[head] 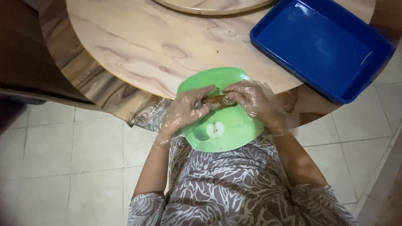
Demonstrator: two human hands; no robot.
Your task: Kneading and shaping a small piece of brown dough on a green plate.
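A small brown, elongated piece of food (217, 101) is pinched between both hands above the middle of a green square plastic plate (217, 138) printed with a halved apple. The left hand (186, 112) and the right hand (255, 102), each sheathed in a thin, clear disposable glove, close their fingers on opposite ends of the brown piece; only its middle shows between the fingertips, so what kind of food it is cannot be told. The plate sits half over the near edge of a round, pale wood-grain table (146, 46) and half over the lap of the person, who wears a brown-and-white leaf-patterned garment (234, 184). A deep blue rectangular plastic tray (272, 39) stands on the table to the right, well apart from the hands, its far corner past the rim. At the top of the view, the edge of a round wooden turntable (213, 5) shows. Pale floor tiles (63, 159) lie below. Judged from this, the risk lies in the overhanging plate: a firm downward push from the hands could tip it off the table edge, and the loose, slippery gloves could let the food slide free or snag between the fingers.
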